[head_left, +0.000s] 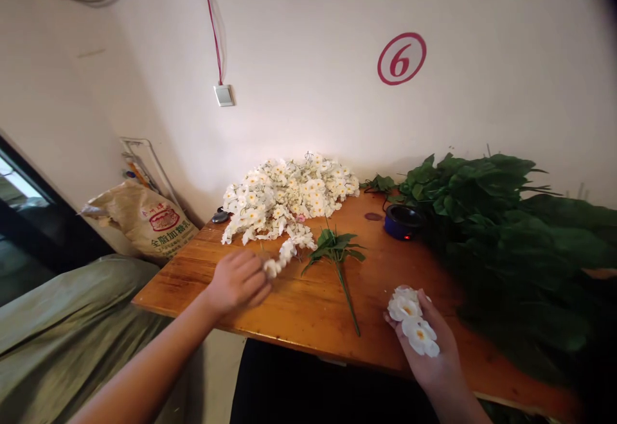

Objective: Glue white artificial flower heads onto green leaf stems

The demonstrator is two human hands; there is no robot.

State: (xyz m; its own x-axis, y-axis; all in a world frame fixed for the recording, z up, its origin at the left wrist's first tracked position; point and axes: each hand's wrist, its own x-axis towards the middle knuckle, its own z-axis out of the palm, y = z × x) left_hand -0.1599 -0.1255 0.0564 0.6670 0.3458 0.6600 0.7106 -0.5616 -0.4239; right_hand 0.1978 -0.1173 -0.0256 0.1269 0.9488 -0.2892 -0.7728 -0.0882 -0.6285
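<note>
My left hand (241, 279) is closed at the near left of the table, its fingers curled round the end of a small sprig of white artificial flowers (280, 261). That sprig reaches toward a big heap of white flowers with yellow centres (294, 193). White artificial flowers (413, 321) rest in my right hand (436, 347), with the thumb and fingers closed around them. Between my hands a green leafy stem (336, 250) lies on the table, its stalk pointing toward me.
A small dark blue pot (403, 221) with a red light stands right of centre on the wooden table (308, 315). Green leaf bunches (511, 238) crowd the right side. A dark round object (220, 216) sits by the heap. A printed sack (144, 218) stands left of the table.
</note>
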